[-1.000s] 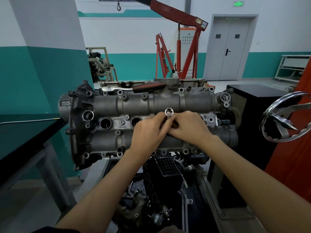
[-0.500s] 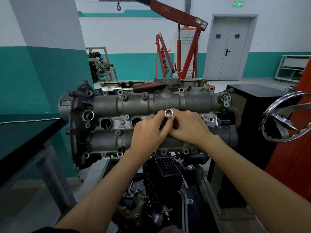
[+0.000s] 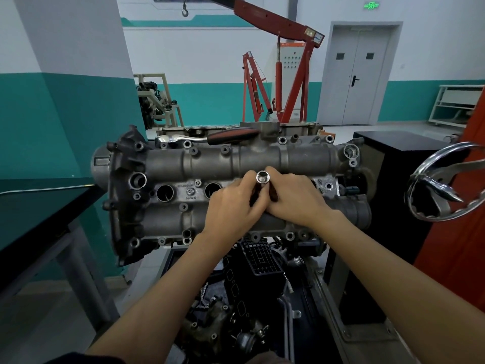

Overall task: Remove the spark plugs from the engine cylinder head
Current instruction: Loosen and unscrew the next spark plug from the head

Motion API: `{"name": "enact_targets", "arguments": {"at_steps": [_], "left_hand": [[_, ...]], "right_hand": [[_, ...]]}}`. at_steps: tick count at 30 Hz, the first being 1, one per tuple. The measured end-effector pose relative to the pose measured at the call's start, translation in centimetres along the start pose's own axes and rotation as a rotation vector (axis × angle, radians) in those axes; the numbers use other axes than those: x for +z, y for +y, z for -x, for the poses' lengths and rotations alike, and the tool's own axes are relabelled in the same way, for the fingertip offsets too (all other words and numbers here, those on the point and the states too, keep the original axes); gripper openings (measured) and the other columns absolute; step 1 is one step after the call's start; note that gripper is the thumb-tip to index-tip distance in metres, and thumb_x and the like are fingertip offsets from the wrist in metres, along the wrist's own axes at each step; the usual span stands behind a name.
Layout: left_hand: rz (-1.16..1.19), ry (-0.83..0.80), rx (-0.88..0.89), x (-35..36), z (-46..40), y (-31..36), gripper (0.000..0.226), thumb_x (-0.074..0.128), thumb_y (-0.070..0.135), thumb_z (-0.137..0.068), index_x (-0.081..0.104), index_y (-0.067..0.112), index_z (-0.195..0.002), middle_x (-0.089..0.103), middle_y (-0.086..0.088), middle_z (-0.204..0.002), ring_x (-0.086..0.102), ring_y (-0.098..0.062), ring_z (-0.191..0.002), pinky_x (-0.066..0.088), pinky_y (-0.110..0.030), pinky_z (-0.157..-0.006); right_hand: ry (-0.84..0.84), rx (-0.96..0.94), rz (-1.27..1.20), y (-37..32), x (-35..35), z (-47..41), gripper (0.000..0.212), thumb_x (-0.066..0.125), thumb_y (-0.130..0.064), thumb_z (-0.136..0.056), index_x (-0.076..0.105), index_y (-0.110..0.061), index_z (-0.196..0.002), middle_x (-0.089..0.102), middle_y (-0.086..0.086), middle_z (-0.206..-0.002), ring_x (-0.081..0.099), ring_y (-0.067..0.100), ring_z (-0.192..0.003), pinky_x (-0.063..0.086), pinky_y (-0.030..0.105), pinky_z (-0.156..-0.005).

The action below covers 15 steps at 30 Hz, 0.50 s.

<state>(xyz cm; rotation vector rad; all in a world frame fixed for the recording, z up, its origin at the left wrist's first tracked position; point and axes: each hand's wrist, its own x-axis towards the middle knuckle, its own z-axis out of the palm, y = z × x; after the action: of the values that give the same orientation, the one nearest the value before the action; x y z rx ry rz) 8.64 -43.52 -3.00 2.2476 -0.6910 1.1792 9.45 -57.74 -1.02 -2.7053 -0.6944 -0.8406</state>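
Head view. The engine cylinder head (image 3: 231, 190) lies lengthwise across the centre of the frame, its cam cover facing the camera. Both hands meet at its middle, around a chrome socket (image 3: 263, 177) whose open hex end points up toward the camera. The left hand (image 3: 233, 208), entering from 7 o'clock, pinches the socket shaft with curled fingers; the right hand (image 3: 296, 198), entering from 5 o'clock, curls its fingers round the same shaft from the other side, the two hands touching each other. The socket stands in the third plug well from the left; the spark plug itself is hidden and cannot be told. At 9 o'clock of the hands, two open plug wells (image 3: 164, 193) show as dark round holes in a row. At 12 o'clock, along the far edge of the head, a ratchet wrench (image 3: 207, 137) with a red and black handle lies flat. Beyond it, at 12 o'clock, stands a red engine hoist (image 3: 286, 74). At 3 o'clock a chrome handwheel (image 3: 443, 182) is seen; at 9 o'clock, a dark green surface (image 3: 39, 206).
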Motion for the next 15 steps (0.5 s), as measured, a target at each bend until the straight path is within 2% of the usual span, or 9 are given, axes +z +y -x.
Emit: {"name": "enact_targets", "arguments": {"at_steps": [2, 5, 7, 9, 12, 15], "left_hand": [[0.009, 0.011, -0.009, 0.09, -0.06, -0.03, 0.03, 0.051, 0.033, -0.09, 0.056, 0.008, -0.074, 0.055, -0.003, -0.053, 0.053, -0.021, -0.045, 0.034, -0.028, -0.041], [0.036, 0.015, -0.005, 0.06, -0.07, -0.03, 0.045, 0.043, 0.044, -0.09, 0.057, 0.007, -0.068, 0.055, -0.005, -0.053, 0.053, -0.022, -0.047, 0.041, -0.035, -0.044], [0.032, 0.002, -0.002, 0.0, -0.03, 0.0, 0.051, 0.039, 0.048, -0.088, 0.058, 0.006, -0.067, 0.054, -0.004, -0.054, 0.052, -0.021, -0.048, 0.041, -0.034, -0.045], [0.027, -0.012, -0.009, -0.07, 0.02, -0.05, 0.052, 0.037, 0.05, -0.088, 0.058, 0.006, -0.07, 0.052, -0.002, -0.054, 0.051, -0.018, -0.049, 0.037, -0.031, -0.046], [0.016, -0.017, -0.015, -0.11, 0.08, 0.01, 0.042, 0.038, 0.045, -0.087, 0.051, 0.008, -0.072, 0.051, 0.001, -0.055, 0.05, -0.018, -0.048, 0.03, -0.026, -0.045], [0.039, -0.014, -0.035, -0.07, 0.0, 0.21, 0.028, 0.039, 0.04, -0.086, 0.039, 0.016, -0.072, 0.047, 0.003, -0.054, 0.048, -0.019, -0.045, 0.026, -0.025, -0.044]], "right_hand": [[0.014, -0.013, 0.032, 0.07, 0.08, -0.03, 0.021, 0.053, -0.036, -0.083, 0.051, -0.015, -0.084, 0.062, 0.002, -0.068, 0.06, 0.027, -0.067, 0.03, 0.029, -0.051], [0.046, -0.016, 0.021, 0.05, 0.08, 0.09, 0.024, 0.056, -0.033, -0.085, 0.051, -0.019, -0.066, 0.064, 0.008, -0.066, 0.06, 0.029, -0.065, 0.024, 0.028, -0.052], [0.069, -0.029, 0.01, 0.02, 0.07, 0.21, 0.023, 0.056, -0.027, -0.086, 0.061, -0.013, -0.069, 0.064, 0.012, -0.065, 0.06, 0.034, -0.063, 0.025, 0.027, -0.053], [0.095, -0.065, 0.023, -0.02, 0.09, 0.21, 0.023, 0.051, -0.025, -0.084, 0.063, -0.008, -0.075, 0.065, 0.015, -0.067, 0.059, 0.037, -0.062, 0.027, 0.028, -0.053], [0.037, -0.061, 0.055, -0.07, 0.08, 0.12, 0.018, 0.05, -0.026, -0.085, 0.052, -0.01, -0.092, 0.066, 0.01, -0.076, 0.06, 0.034, -0.071, 0.029, 0.031, -0.052], [0.039, -0.039, -0.008, 0.01, 0.02, 0.22, 0.023, 0.054, -0.029, -0.083, 0.035, -0.016, -0.086, 0.061, 0.005, -0.069, 0.058, 0.031, -0.065, 0.022, 0.03, -0.046]]}}
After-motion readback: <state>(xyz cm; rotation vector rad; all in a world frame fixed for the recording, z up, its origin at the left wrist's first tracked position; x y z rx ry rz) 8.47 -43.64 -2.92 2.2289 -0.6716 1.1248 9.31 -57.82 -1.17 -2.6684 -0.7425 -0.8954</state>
